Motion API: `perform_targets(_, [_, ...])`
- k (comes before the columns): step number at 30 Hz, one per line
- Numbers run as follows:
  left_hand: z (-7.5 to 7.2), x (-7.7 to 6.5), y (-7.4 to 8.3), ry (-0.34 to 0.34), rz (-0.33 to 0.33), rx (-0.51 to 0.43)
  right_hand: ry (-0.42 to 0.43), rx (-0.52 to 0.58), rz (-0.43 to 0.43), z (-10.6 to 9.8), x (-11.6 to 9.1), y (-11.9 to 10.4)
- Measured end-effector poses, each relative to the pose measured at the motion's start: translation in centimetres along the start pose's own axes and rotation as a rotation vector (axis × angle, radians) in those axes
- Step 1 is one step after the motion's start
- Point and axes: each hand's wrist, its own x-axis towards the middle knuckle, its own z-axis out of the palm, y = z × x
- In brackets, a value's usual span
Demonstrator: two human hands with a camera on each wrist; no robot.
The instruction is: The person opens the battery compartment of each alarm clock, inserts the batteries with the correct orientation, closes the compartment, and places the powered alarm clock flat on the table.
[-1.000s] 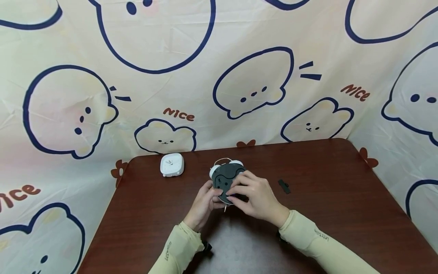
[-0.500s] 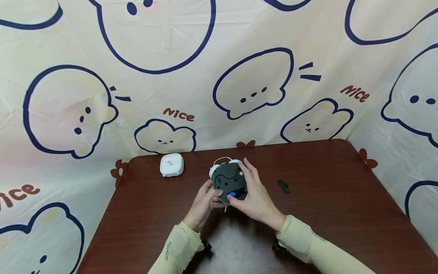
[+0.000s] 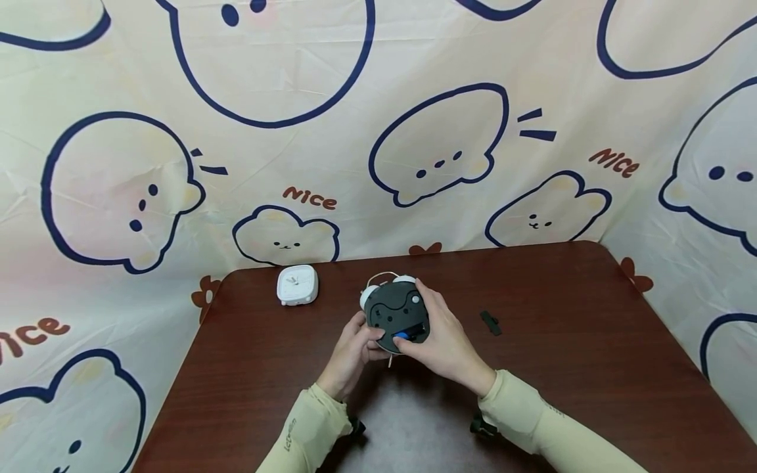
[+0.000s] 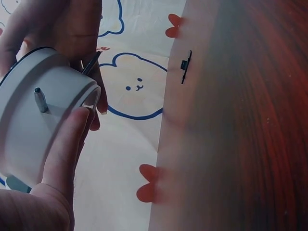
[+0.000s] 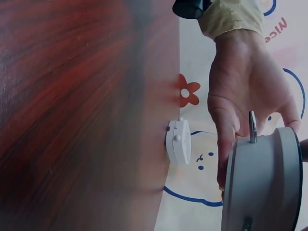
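Observation:
A twin-bell alarm clock [image 3: 384, 303] is held up over the table, its dark back toward me. Its battery compartment is uncovered, and a blue battery [image 3: 402, 335] shows inside. My left hand [image 3: 350, 351] grips the clock's lower left edge, thumb on the back. At the right edge, my right hand [image 3: 447, 345] holds it with the fingers along the side and the thumb at the battery's lower end. The left wrist view shows the white casing [image 4: 29, 130] with a metal foot. The clock's face is hidden.
A small dark battery cover [image 3: 491, 322] lies on the brown table [image 3: 550, 289], right of the hands. Toward the back left stands a white square clock [image 3: 298, 284]. A patterned cloth [image 3: 437, 59] hangs behind the table.
My right hand's fingers have moved off the back of the alarm clock to its right edge, uncovering the battery compartment and blue battery. The left hand keeps its grip.

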Motion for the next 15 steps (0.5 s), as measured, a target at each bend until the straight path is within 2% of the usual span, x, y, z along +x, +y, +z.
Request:
perform_targets(12, [0.32, -0.05, 0.16, -0.02, -0.008, -0.026, -0.016, 0.084, -0.008, -0.19, -0.05, 0.21])
perform_targets(15, [0.33, -0.13, 0.17, -0.014, -0.012, -0.023, -0.042, 0.136, 0.0, -0.19, 0.08, 0.23])
